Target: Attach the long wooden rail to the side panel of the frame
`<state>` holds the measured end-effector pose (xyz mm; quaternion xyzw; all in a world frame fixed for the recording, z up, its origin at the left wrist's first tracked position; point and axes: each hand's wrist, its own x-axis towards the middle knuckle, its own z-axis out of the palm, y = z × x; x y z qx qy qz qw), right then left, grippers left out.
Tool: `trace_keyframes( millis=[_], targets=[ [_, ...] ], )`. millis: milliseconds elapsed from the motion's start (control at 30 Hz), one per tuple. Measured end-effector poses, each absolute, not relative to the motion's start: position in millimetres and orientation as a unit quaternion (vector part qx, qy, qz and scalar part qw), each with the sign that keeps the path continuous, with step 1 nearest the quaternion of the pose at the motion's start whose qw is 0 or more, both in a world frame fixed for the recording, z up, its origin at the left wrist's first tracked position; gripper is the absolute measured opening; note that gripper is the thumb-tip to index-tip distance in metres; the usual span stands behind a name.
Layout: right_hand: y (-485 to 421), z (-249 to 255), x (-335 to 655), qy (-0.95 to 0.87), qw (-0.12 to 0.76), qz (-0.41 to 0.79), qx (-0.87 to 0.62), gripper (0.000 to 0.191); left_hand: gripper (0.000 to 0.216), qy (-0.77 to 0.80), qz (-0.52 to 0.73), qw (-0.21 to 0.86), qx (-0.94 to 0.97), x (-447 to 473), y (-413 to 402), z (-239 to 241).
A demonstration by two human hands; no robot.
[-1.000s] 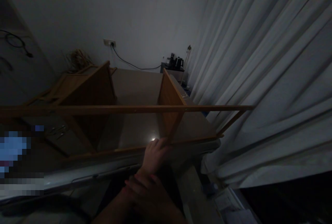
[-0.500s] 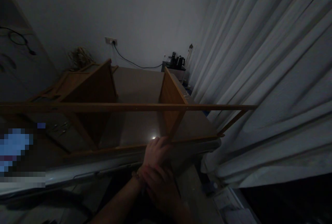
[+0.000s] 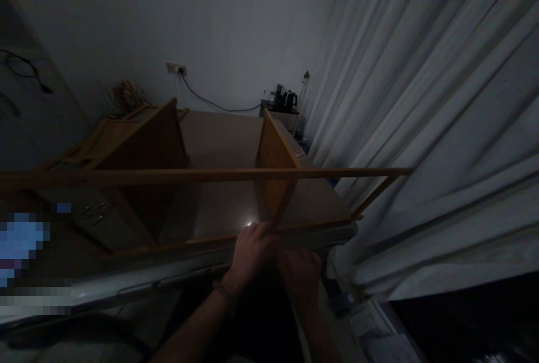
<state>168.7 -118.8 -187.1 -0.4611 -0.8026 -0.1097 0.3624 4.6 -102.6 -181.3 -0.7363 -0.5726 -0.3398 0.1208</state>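
Wooden frame: the brown wooden shelf frame (image 3: 210, 175) lies across the middle of the picture on the glossy desk (image 3: 126, 287). Its long rails and two upright panels look joined.
Left hand: the left hand (image 3: 250, 251) is at lower centre, its fingers (image 3: 257, 233) curled over the frame's lower front rail, at the foot of a slanted strut.
Right hand: the right hand (image 3: 301, 273) is just beside it. It is too dark to tell whether it grips anything.
Progress: I judge that the frame is largely together, with both hands at that one joint.
Surroundings: pale pleated curtain (image 3: 421, 127) at right, wall socket (image 3: 176, 68) at upper left.
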Motion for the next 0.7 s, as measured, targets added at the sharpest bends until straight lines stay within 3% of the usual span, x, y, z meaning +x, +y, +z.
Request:
trace_keyframes(
  millis=[333, 700],
  targets=[
    [-115.9, -174.4, 162.6, -0.819, 0.339, -0.046, -0.461, 0.039, 0.01, -0.573, -0.337, 0.123, -0.737, 4.6, -103.5, -179.8],
    [-127.2, -195.0, 132.6, -0.699, 0.443, 0.081, -0.555, 0.042, 0.025, -0.579, -0.315, 0.111, -0.744, 4.5, -104.6, -179.7]
  ],
)
